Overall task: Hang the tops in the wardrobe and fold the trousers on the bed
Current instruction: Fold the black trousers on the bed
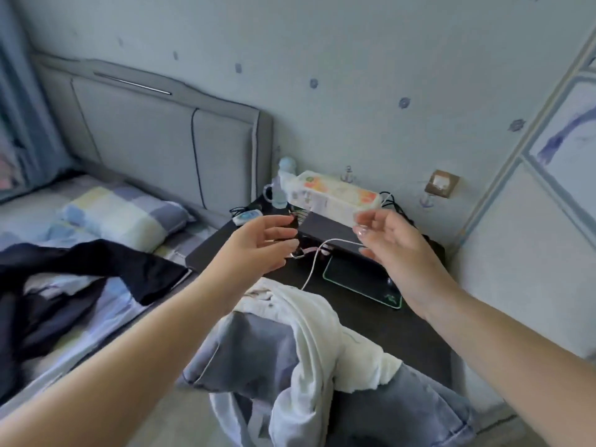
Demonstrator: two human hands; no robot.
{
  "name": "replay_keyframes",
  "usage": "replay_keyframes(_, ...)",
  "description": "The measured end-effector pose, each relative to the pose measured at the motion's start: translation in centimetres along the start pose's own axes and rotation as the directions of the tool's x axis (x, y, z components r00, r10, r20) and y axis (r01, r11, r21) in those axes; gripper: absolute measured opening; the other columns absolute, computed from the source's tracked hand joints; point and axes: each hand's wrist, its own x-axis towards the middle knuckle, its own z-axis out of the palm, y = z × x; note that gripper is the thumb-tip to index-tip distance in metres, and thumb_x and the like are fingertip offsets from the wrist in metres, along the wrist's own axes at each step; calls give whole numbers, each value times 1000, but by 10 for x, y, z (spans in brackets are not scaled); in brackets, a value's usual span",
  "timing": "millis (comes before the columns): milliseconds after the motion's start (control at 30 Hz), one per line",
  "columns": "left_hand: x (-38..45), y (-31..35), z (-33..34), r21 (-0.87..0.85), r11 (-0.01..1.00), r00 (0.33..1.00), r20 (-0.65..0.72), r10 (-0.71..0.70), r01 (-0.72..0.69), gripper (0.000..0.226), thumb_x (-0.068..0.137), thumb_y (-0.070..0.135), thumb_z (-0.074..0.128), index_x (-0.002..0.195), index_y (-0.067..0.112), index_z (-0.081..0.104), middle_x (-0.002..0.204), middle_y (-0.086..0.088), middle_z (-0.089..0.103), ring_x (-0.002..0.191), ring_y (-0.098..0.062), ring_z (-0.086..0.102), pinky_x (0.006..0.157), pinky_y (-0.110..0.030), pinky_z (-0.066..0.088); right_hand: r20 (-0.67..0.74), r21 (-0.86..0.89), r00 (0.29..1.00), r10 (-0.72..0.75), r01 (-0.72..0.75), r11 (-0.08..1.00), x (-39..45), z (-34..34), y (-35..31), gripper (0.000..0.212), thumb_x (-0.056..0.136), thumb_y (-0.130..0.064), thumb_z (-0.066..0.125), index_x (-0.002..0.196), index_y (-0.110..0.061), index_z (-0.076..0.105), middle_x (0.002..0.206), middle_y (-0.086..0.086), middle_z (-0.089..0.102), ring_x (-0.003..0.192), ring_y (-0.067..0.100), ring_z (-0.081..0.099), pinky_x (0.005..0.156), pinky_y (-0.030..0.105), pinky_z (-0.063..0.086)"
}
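1. Both hands are raised over the dark tabletop (403, 321); left hand (258, 250) and right hand (392, 243) are loosely open, fingers relaxed, holding nothing.
2. Soft white top (309, 327) and grey denim trousers (403, 411) lie heaped below the hands, at the tabletop's near edge.
3. Dark garment (80, 285) lies crumpled on the checked bed (106, 314), left of the left hand.
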Motion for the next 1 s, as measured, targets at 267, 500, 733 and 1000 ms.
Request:
replay_keyframes(267,-27,-37,-177,-43,989,956,-255,-148,141,26,87,14,67,107,30,64,98,9,72,97,-11,67,81,-31,50,268,-28,963,-40,49,998,51,177,-2,19,91,-17,60,99,-34,60,105,-17,63,101,-7,59,80,18,49)
replay_keyframes(500,-57,-62,-314,-46,970,881,-408,-237,240,26,88,12,66,111,25,62,104,3,70,99,-14,66,91,-35,53,440,-49,898,-12,37,998,84,325,5,19,91,-19,59,100,-36,59,109,-15,62,108,-3,56,96,21,42)
replay_keyframes(733,-87,-105,-410,-160,917,735,-555,-389,365,25,86,18,70,108,28,64,103,5,71,101,-14,66,92,-37,52,616,-66,784,83,-54,996,117,445,33,20,91,-17,61,100,-35,60,111,-13,62,110,1,56,98,24,43)
replay_keyframes(1000,-85,-148,-504,-302,855,565,-650,-508,421,25,88,15,67,109,27,63,108,4,70,102,-14,65,91,-34,52,741,-135,643,193,-138,981,177,568,78,19,92,-19,60,103,-34,58,110,-13,62,109,-3,55,87,14,42)
